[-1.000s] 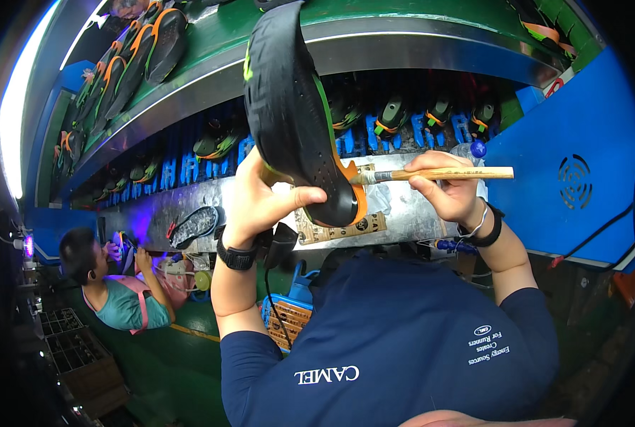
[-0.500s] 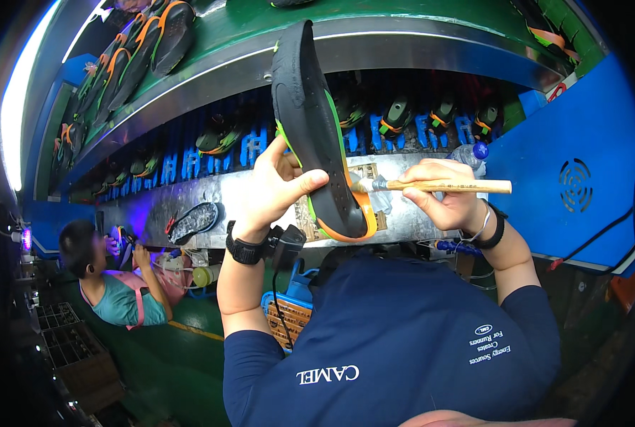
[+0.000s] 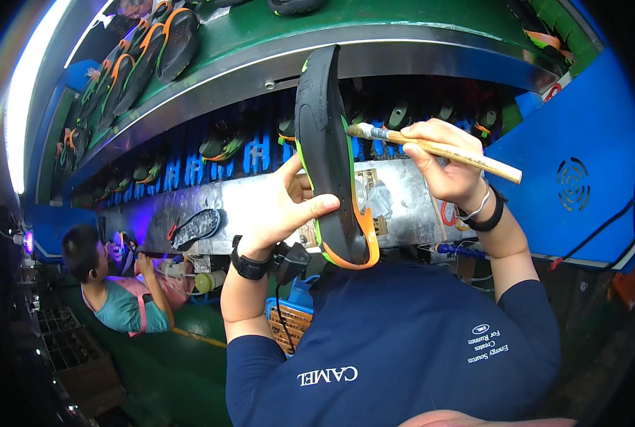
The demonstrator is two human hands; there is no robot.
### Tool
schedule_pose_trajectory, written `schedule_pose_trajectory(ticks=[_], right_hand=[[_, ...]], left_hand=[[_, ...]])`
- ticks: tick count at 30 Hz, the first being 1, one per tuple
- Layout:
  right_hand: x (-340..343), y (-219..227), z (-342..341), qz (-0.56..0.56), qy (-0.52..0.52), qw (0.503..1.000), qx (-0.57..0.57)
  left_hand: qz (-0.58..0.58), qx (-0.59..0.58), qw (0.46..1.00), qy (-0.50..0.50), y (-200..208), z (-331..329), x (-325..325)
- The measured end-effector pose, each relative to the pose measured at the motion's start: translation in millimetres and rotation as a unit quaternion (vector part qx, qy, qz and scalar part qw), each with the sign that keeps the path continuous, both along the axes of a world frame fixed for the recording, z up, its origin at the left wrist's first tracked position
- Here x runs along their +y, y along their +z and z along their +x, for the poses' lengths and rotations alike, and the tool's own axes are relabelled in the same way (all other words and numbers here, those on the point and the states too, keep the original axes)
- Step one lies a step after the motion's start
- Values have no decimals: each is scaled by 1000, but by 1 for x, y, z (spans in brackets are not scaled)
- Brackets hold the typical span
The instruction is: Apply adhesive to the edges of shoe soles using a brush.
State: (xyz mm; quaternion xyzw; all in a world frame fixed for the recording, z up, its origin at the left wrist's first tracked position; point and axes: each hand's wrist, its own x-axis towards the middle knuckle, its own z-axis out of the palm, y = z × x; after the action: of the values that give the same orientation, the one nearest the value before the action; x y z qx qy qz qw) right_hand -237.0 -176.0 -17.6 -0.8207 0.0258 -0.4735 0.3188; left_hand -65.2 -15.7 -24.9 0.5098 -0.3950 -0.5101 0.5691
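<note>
A black shoe sole with bright green edging and an orange heel rim stands nearly upright in front of me. My left hand grips its lower part, thumb across the dark face and fingers behind the left edge. A wooden-handled brush with pale bristles is in my right hand, pinched near its ferrule. The bristle tip meets the sole's right green edge, about halfway along its length. A black wristband is on each of my wrists.
Behind the sole runs a metal worktop with a dark sole lying on it. Shoe parts sit in a row of blue holders. Further soles rest on the green conveyor. A seated person works at left.
The brush tip has moved from near the heel up along the sole's right edge, and its handle now slants. My left hand has brought the sole slightly lower and more upright.
</note>
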Motion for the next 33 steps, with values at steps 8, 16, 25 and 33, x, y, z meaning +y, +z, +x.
schedule_pose_trajectory(ticks=[8, 16, 25, 33], right_hand=[[-8, 20, -32, 26, -50, 997, -51], [13, -32, -172, 214, -337, 880, -257], [87, -66, -237, 243, -468, 809, -260], [75, -76, -248, 286, -507, 772, -254]], left_hand=[[-37, 32, 999, 10, 11, -2, -16], [74, 238, 964, -94, 92, -18, -146], [86, -165, 973, -137, 106, -81, -443], [32, -634, 758, 146, 130, -22, -503]])
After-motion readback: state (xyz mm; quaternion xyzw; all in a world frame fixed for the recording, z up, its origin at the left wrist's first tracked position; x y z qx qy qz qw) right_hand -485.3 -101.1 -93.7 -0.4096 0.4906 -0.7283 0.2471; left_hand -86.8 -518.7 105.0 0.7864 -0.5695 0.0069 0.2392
